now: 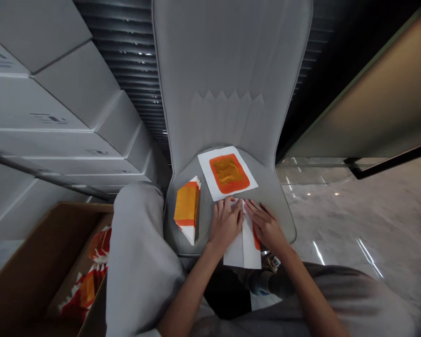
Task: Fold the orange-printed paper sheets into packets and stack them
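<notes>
A white sheet of paper (243,252) with an orange patch at its right side lies at the front of the chair seat, overhanging its edge. A lengthwise crease or folded edge runs down its middle. My left hand (226,223) is closed on its upper part, fingers bent and fingertips near the crease. On the other side, my right hand (267,225) lies with fingers stretched out over the paper. Just beyond them rests a flat white sheet (206,168) bearing an orange square with a gold middle. Left of my hands is a stack of folded papers (186,206), orange, gold and white.
The grey chair (231,51) has a tall backrest. White boxes (56,145) are stacked at the left. Beside my left leg stands an open cardboard box (28,267) with several folded orange-and-white papers (87,285) inside. A dark-framed panel (365,103) stands at the right above shiny floor.
</notes>
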Available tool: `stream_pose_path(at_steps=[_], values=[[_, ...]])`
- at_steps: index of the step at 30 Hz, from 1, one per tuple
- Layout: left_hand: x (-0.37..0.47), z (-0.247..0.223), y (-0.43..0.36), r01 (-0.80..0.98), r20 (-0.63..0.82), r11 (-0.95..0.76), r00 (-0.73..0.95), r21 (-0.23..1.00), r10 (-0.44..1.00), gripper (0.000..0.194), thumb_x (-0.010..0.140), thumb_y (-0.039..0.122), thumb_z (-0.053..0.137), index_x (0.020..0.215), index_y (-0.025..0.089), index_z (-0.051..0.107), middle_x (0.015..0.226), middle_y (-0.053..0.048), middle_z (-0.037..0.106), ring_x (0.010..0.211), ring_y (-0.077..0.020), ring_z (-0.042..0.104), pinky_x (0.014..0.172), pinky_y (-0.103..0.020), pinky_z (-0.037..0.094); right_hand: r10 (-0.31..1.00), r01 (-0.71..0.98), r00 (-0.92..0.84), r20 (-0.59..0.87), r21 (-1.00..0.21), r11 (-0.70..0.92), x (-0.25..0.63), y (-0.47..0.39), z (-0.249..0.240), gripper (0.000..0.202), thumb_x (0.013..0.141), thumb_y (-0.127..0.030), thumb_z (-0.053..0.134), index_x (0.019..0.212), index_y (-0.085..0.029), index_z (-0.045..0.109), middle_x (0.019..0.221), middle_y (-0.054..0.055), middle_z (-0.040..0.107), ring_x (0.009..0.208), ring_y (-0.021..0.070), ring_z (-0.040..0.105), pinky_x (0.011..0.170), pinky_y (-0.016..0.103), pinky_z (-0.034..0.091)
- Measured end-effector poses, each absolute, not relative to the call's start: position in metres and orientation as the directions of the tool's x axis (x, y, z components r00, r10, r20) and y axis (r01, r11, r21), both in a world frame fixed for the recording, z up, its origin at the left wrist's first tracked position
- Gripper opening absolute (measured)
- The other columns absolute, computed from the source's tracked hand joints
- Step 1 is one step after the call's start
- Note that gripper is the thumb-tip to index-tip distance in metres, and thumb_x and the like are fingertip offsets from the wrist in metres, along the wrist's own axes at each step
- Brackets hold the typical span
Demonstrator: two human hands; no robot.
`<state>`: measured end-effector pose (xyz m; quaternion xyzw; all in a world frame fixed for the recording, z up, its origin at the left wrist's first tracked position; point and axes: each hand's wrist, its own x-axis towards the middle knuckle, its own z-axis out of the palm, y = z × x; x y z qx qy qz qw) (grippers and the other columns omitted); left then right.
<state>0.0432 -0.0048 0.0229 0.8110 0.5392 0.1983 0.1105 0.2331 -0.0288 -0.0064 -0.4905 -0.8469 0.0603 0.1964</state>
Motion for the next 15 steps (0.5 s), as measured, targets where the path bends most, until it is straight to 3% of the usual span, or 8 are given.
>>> stream_pose_path(at_steps=[10,15], values=[[0.0405,0.0234,-0.0074,0.816,0.165,-0.425,0.392,0.391,0.905,0.055,0.098,0.030,0.049,0.152,0.024,0.038,0.135,-0.013,0.047,0.119,-0.0305,0.045,0.099,-0.047,0.040,0.841,0.756,-0.461,0.283,-0.372,0.539,0.2276,-0.0309,0.0010,0.062,0.099,-0.009,0.038,0.159,-0.024,0.030,0.161,0.007,0.035,0.148,0.0231,0.036,0.122,0.053,0.035],[0.0390,0.0213,-0.0073,0.807,0.158,-0.437,0.409,0.397,0.899,0.057,0.098,0.029,0.049,0.153,0.022,0.036,0.140,-0.014,0.046,0.124,-0.0307,0.043,0.102,-0.048,0.039,0.847,0.760,-0.447,0.289,-0.378,0.529,0.2249,-0.0319,0.0016,0.057,0.102,-0.018,0.045,0.157,-0.022,0.034,0.160,0.008,0.037,0.147,0.0256,0.037,0.121,0.053,0.038]])
